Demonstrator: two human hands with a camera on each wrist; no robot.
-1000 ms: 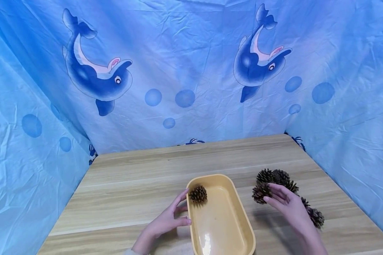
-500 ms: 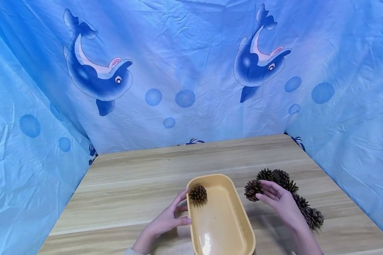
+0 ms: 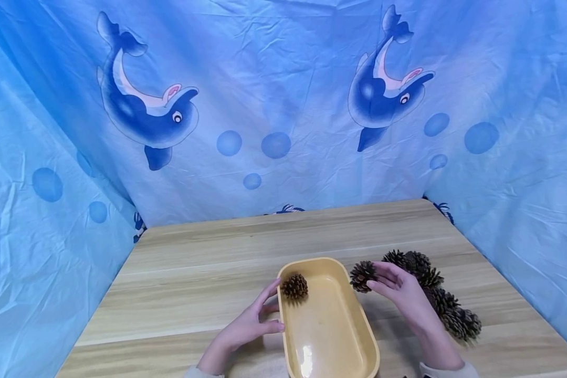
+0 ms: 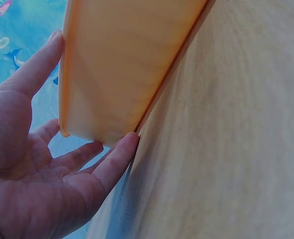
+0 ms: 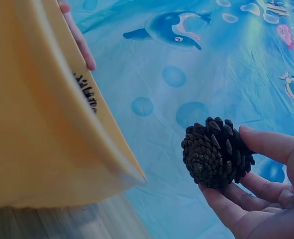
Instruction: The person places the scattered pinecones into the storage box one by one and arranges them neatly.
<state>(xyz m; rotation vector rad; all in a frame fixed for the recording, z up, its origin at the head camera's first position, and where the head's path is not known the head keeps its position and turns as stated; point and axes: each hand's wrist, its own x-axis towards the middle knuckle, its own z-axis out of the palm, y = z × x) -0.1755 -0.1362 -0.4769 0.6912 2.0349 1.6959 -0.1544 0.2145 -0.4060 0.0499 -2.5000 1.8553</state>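
Observation:
My right hand [image 3: 405, 295] pinches a brown pine cone [image 3: 362, 276] between thumb and fingertips, at the right rim of a yellow plastic tub [image 3: 323, 336]. In the right wrist view the held pine cone [image 5: 214, 155] shows its scaly round end, with the tub wall [image 5: 62, 149] to its left. My left hand [image 3: 248, 324] rests against the tub's left side, thumb and fingers spread. The left wrist view shows those fingertips [image 4: 129, 142] touching the wall low down. Another pine cone [image 3: 295, 287] lies inside the tub at its far left corner.
Several more pine cones [image 3: 430, 278] lie in a cluster on the wooden table [image 3: 208, 262], behind and right of my right hand and partly hidden by it. Blue cloth [image 3: 283, 94] printed with dolphins hangs around the table's back and sides.
My right hand has carried its pine cone leftward and slightly up, from the cluster to the tub's right rim. The left hand, the tub and the pine cone inside it have stayed put.

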